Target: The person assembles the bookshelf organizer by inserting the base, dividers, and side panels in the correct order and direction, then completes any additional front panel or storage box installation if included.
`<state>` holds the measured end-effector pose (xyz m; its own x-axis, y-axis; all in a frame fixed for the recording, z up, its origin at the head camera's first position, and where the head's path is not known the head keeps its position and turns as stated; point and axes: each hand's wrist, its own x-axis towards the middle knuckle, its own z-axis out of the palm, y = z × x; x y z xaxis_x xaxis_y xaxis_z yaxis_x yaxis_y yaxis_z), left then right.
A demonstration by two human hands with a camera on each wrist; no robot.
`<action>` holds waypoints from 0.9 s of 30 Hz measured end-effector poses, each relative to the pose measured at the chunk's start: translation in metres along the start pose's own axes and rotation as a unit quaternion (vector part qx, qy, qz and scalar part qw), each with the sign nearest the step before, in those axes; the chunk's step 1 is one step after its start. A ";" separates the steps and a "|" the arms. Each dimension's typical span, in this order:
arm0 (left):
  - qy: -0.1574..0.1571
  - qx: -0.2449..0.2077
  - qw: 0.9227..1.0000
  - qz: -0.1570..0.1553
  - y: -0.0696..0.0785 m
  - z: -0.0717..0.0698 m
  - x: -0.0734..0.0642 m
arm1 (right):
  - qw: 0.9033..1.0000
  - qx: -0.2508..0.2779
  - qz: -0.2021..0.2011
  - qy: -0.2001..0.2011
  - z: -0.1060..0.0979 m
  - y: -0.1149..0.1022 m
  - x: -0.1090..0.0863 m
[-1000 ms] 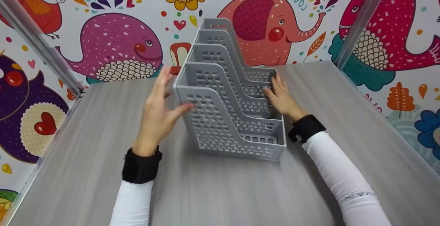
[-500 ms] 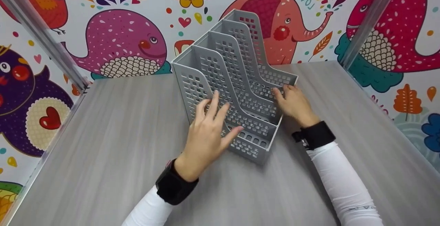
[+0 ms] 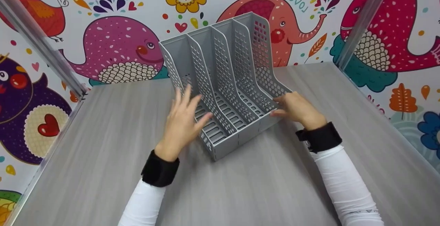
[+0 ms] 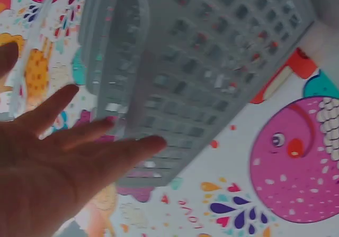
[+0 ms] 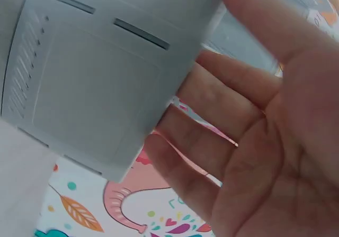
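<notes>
A grey plastic magazine file holder (image 3: 227, 138) stands upright at an angle in the middle of the table, its low front turned toward me. Perforated dividers split it into several upright slots, and no files show in them. Beside its left side panel is my left hand (image 3: 182, 119), fingers straight and spread; in the left wrist view the fingers (image 4: 143, 147) overlap the perforated panel, and contact cannot be told. My right hand (image 3: 297, 109) holds the front right corner, thumb on the front face and index finger over the rim. The right wrist view shows several fingers (image 5: 196, 136) along the panel's edge.
The holder rests on a grey wood-grain table (image 3: 103, 157). Behind it rises a wall (image 3: 120, 47) printed with cartoon animals. Metal posts (image 3: 44, 36) stand at the left and right back corners of the table.
The file holder has turned clockwise as seen from above, its low front swinging from the right toward me. My left hand went right across its side, then back left. My right hand stayed with the front corner.
</notes>
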<state>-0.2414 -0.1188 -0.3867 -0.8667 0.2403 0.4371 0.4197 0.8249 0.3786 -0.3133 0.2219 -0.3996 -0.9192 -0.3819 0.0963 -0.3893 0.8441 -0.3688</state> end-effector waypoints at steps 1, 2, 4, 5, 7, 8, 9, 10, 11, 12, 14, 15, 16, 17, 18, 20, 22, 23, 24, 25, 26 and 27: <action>-0.023 0.007 1.000 0.005 0.004 -0.001 -0.002 | 1.000 -0.009 0.000 0.013 0.001 -0.001 0.000; -0.048 0.016 0.999 0.014 0.007 -0.001 -0.003 | 1.000 -0.019 0.004 0.025 0.002 -0.003 0.000; -0.100 0.037 0.994 0.029 0.013 -0.002 -0.005 | 0.998 -0.043 0.012 0.045 0.004 -0.007 -0.001; -0.120 0.050 0.991 0.035 0.015 -0.001 -0.005 | 0.997 -0.053 0.015 0.051 0.005 -0.009 -0.001; -0.139 0.073 0.987 0.044 0.016 0.000 -0.007 | 0.995 -0.073 0.021 0.058 0.007 -0.014 -0.001; -0.137 0.083 0.986 0.048 0.015 0.000 -0.007 | 0.994 -0.083 0.024 0.061 0.008 -0.017 -0.001; -0.130 0.093 0.986 0.050 0.014 0.001 -0.008 | 0.993 -0.093 0.026 0.064 0.009 -0.019 -0.001; -0.116 0.102 0.987 0.052 0.012 0.003 -0.008 | 0.992 -0.101 0.028 0.068 0.010 -0.021 -0.001; -0.101 0.109 0.988 0.051 0.011 0.004 -0.008 | 0.991 -0.106 0.030 0.071 0.011 -0.023 -0.001; -0.085 0.115 0.988 0.050 0.009 0.005 -0.008 | 0.990 -0.114 0.029 0.075 0.012 -0.024 -0.002; -0.059 0.124 0.990 0.044 0.006 0.007 -0.007 | 0.988 -0.128 0.025 0.088 0.014 -0.028 -0.002; -0.050 0.129 0.990 0.040 0.005 0.008 -0.007 | 0.986 -0.132 0.021 0.096 0.015 -0.029 -0.002; -0.043 0.133 0.990 0.037 0.004 0.008 -0.006 | 0.985 -0.136 0.017 0.102 0.016 -0.029 -0.002; -0.039 0.136 0.989 0.033 0.003 0.009 -0.005 | 0.984 -0.142 0.012 0.109 0.018 -0.030 -0.003; -0.035 0.136 0.990 0.030 0.001 0.009 -0.005 | 0.982 -0.146 0.008 0.115 0.019 -0.031 -0.003; -0.028 0.139 0.990 0.025 -0.002 0.012 -0.003 | 0.979 -0.155 0.007 0.128 0.021 -0.032 -0.003; -0.019 0.142 0.990 0.021 -0.005 0.015 -0.001 | 0.977 -0.162 0.010 0.137 0.024 -0.034 -0.003; -0.013 0.144 0.989 0.019 -0.008 0.017 -0.001 | 0.976 -0.166 0.013 0.140 0.025 -0.034 -0.003; -0.009 0.146 0.989 0.016 -0.010 0.019 0.000 | 0.975 -0.169 0.015 0.143 0.026 -0.035 -0.004; -0.005 0.149 0.989 0.011 -0.013 0.020 0.001 | 0.974 -0.172 0.014 0.146 0.028 -0.036 -0.003; -0.003 0.151 0.989 0.006 -0.015 0.022 0.001 | 0.973 -0.173 0.011 0.151 0.029 -0.036 -0.003; 0.003 0.151 0.988 0.003 -0.017 0.023 0.001 | 0.973 -0.175 0.006 0.153 0.030 -0.036 -0.003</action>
<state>-0.2560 -0.1206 -0.4116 -0.8629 0.2432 0.4431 0.3239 0.9390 0.1154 -0.2944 0.1815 -0.4143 -0.8777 -0.2862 0.3843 -0.3252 0.9449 -0.0390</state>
